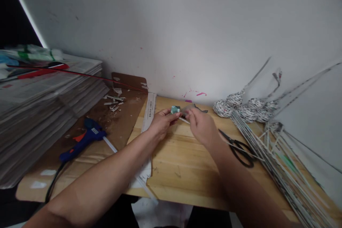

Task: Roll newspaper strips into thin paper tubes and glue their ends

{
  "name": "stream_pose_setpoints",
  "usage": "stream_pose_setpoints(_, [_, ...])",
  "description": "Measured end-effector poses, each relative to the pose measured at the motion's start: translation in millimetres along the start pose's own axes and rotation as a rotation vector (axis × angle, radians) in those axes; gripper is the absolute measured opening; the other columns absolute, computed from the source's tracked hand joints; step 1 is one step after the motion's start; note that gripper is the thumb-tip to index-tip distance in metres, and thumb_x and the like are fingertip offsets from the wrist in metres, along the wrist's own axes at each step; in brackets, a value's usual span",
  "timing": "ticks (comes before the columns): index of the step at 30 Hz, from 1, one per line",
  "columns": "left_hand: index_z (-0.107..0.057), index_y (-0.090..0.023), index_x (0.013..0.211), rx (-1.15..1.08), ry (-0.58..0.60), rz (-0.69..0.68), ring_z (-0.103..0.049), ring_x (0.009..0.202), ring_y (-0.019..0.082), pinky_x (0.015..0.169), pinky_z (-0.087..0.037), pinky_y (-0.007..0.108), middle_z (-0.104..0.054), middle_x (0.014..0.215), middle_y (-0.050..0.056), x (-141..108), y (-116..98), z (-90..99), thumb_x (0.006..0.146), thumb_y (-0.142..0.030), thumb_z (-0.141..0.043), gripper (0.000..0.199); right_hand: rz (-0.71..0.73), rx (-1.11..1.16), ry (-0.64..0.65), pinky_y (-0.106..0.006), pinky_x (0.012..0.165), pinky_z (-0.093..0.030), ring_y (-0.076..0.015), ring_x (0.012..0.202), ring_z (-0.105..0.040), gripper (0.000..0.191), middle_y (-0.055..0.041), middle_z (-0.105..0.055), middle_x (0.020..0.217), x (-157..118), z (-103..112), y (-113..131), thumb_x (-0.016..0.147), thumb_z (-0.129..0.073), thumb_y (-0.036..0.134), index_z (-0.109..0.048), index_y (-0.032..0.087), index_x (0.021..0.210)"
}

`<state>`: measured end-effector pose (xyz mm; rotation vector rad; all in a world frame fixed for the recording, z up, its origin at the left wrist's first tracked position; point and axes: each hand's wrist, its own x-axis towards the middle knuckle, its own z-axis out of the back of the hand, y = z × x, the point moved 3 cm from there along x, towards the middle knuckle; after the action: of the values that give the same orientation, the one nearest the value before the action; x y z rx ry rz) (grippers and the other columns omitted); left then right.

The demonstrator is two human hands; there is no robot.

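Over the back of the wooden tabletop, both hands are close together. My left hand (161, 123) is closed, thumb against fingers, on a small piece of green-and-white printed paper (175, 109). Just to its right, my right hand (201, 124) is curled in a pinch; its fingertips are smeared by motion, and what they hold cannot be made out. A thin pale paper stick (184, 120) runs between the two hands. Behind the right fingers lies a dark grey scrap (201, 109), partly hidden. Black-handled scissors (237, 148) lie beside my right forearm.
At left, a blue glue gun (82, 139) rests on brown cardboard (107, 160) near paper scraps (114, 101) and a tall newspaper stack (66, 89). Woven paper balls (223, 108) and long rolled-paper sticks (256, 153) occupy the right. A printed paper strip (149, 110) lies mid-table.
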<state>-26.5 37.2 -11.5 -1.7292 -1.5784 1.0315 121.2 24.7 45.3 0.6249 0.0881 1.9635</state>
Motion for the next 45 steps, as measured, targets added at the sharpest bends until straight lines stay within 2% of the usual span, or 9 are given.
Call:
stream_pose_setpoints(2, [-0.074,-0.014,0.083,-0.005,0.008,-0.004,-0.059,0.065,0.009,0.062,-0.043,0.020,-0.073,0.079,0.004,0.6,-0.2,0.2,0.054,-0.023,-0.088,0.033,0.067,0.134,-0.021,-0.029,0.082,-0.047,-0.0210,0.099,-0.066,0.034,-0.0115,-0.069,0.113,-7.4,-14.3,8.1,0.095,-0.039,0.019,-0.052,0.016,0.126])
stream_pose_setpoints(4, [-0.074,-0.013,0.083,-0.023,0.031,0.000,-0.061,0.068,0.010,0.063,-0.043,0.020,-0.073,0.081,0.006,0.9,-0.3,-0.3,0.055,-0.021,-0.087,0.032,0.092,0.200,-0.041,-0.030,0.084,-0.047,-0.0213,0.104,-0.064,0.037,-0.0111,-0.067,0.119,-11.1,-25.4,8.1,0.092,-0.048,0.021,-0.048,0.017,0.129])
stream_pose_setpoints(12, [-0.073,-0.011,0.074,-0.100,-0.018,0.040,-0.059,0.062,0.007,0.058,-0.043,0.017,-0.071,0.073,0.005,1.5,-2.8,-0.4,0.060,-0.015,-0.084,0.018,0.097,0.046,-0.126,-0.029,0.067,-0.043,-0.0200,0.074,-0.066,0.019,-0.0072,-0.071,0.085,-13.3,-20.6,0.4,0.095,-0.050,0.035,-0.061,0.019,0.096])
stream_pose_setpoints(17, [-0.072,-0.012,0.073,-0.113,-0.028,0.048,-0.058,0.061,0.007,0.056,-0.043,0.016,-0.070,0.072,0.004,0.5,-2.3,-1.0,0.060,-0.013,-0.084,0.018,0.060,0.013,-0.046,-0.029,0.059,-0.038,-0.0197,0.065,-0.063,0.019,-0.0053,-0.070,0.077,-14.2,-17.9,4.5,0.096,-0.046,0.032,-0.061,0.019,0.096])
stream_pose_setpoints(24, [-0.072,-0.012,0.075,-0.098,-0.025,0.035,-0.060,0.065,0.008,0.058,-0.042,0.018,-0.070,0.074,0.004,1.0,1.1,0.5,0.056,-0.016,-0.086,0.024,0.140,0.078,-0.065,-0.030,0.073,-0.043,-0.0210,0.085,-0.062,0.011,-0.0074,-0.068,0.092,-14.2,-20.1,5.6,0.093,-0.052,0.028,-0.059,0.019,0.096])
stream_pose_setpoints(27, [-0.072,-0.012,0.074,-0.085,-0.020,0.030,-0.059,0.065,0.008,0.057,-0.041,0.018,-0.070,0.073,0.004,1.2,1.3,1.3,0.055,-0.018,-0.087,0.025,0.155,0.029,-0.071,-0.033,0.077,-0.043,-0.0221,0.087,-0.060,0.018,-0.0086,-0.065,0.090,-13.3,-18.6,7.5,0.096,-0.046,0.027,-0.061,0.019,0.091])
stream_pose_setpoints(34, [-0.071,-0.012,0.073,-0.085,-0.020,0.041,-0.058,0.063,0.008,0.056,-0.040,0.018,-0.069,0.071,0.004,1.4,1.3,1.3,0.057,-0.017,-0.086,0.022,0.127,0.037,-0.024,-0.030,0.070,-0.043,-0.0206,0.084,-0.061,0.014,-0.0084,-0.064,0.097,-13.7,-18.2,7.5,0.092,-0.054,0.029,-0.062,0.018,0.095])
stream_pose_setpoints(42, [-0.070,-0.012,0.071,-0.093,-0.050,0.055,-0.058,0.062,0.007,0.056,-0.042,0.018,-0.069,0.072,0.004,-0.9,-1.0,-0.3,0.062,-0.013,-0.083,0.016,0.094,-0.072,0.020,-0.030,0.060,-0.035,-0.0199,0.070,-0.061,0.025,-0.0061,-0.067,0.078,-14.8,-19.3,8.1,0.097,-0.044,0.032,-0.061,0.019,0.085])
stream_pose_setpoints(45, [-0.070,-0.012,0.072,-0.098,-0.046,0.053,-0.059,0.063,0.008,0.057,-0.043,0.017,-0.069,0.073,0.004,-0.6,-0.3,0.2,0.061,-0.014,-0.084,0.018,0.068,-0.052,0.048,-0.030,0.057,-0.033,-0.0192,0.065,-0.062,0.024,-0.0046,-0.069,0.076,-15.8,-21.5,7.8,0.098,-0.042,0.033,-0.060,0.019,0.093])
